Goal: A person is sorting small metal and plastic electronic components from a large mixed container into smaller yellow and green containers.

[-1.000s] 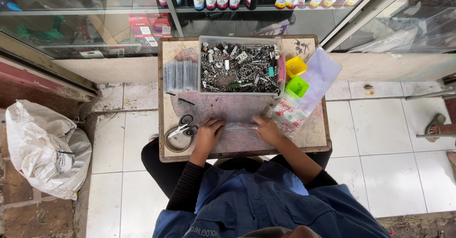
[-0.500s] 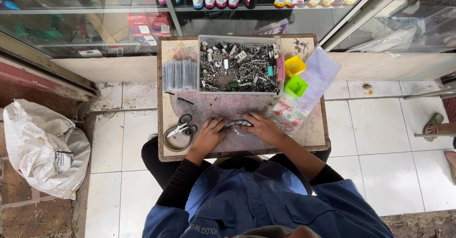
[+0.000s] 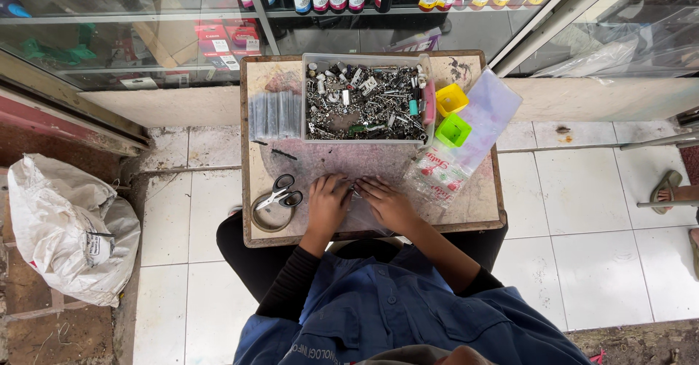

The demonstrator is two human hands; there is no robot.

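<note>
Soft, even daylight, faint shadows; glare streaks the glass cabinet (image 3: 182, 37), edges bend slightly, everything looks sharp.

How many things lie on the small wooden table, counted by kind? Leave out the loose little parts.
Clear box of small metal parts: 1
Small cups, one yellow, one green: 2
Scissors: 1
Plastic bags, by the right hand: 2, one clear, one printed
Total: 6

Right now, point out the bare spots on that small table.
Bare patches on the table: between scissors and clear bin; the near right corner beside the plastic bag. Crowded: the far side, and near edge under both hands.
</note>
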